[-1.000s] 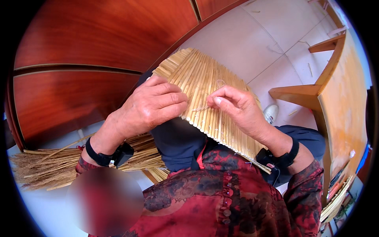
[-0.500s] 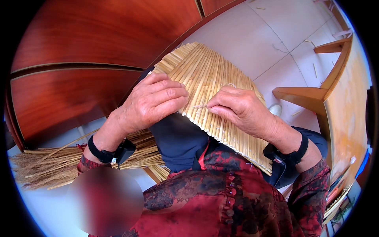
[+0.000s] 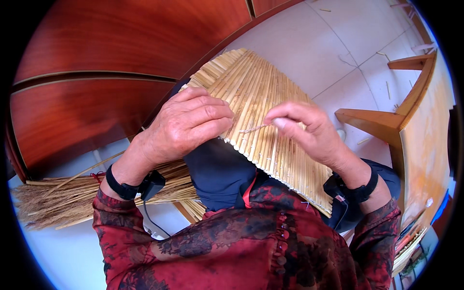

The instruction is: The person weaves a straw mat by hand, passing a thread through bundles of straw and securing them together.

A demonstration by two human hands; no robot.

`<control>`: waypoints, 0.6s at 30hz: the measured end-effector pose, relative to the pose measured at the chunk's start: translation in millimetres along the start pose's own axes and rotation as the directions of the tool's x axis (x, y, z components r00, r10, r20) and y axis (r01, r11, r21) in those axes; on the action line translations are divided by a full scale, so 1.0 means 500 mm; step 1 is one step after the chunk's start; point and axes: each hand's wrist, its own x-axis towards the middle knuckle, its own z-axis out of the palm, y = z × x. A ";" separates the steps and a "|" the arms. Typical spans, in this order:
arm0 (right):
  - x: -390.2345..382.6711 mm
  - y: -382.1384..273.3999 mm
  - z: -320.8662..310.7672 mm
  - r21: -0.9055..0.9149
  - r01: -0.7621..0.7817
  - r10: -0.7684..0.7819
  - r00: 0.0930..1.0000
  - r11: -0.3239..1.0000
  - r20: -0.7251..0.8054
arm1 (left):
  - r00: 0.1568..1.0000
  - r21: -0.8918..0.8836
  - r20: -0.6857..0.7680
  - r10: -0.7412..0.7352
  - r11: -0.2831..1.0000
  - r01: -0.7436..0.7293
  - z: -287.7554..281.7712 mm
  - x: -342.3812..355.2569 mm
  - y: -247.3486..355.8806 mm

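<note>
at the centre of the frame the left hand lies flat, fingers curled over the edge of the pale mat of bound straw stalks to steady it on the lap, while the right hand pinches a short thin straw piece over its surface.

— What sort of place is this?

— A room in a home, used for handcraft. Pale floor tiles run from 12 to 2 o'clock, and polished reddish wooden panelling, like wardrobe doors, fills 9 to 12.

— Anything pointing to craft?

— A woven straw mat lies at the centre, a bundle of loose straw lies on the floor at 8 o'clock, and plain wooden furniture stands at 3.
</note>
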 end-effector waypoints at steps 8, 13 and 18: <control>-0.010 -0.003 0.033 -0.103 0.160 -0.166 0.985 0.982 -0.046 | 1.000 0.020 -0.017 0.019 1.000 -0.019 0.004 0.007 0.001; -0.004 -0.003 0.042 -0.155 0.254 -0.249 0.967 0.955 0.050 | 1.000 0.042 -0.026 0.018 0.999 -0.017 0.009 -0.001 0.000; 0.000 -0.005 0.049 -0.298 0.373 -0.356 0.928 0.879 0.109 | 0.999 0.032 -0.036 0.024 0.999 -0.023 0.009 -0.007 -0.001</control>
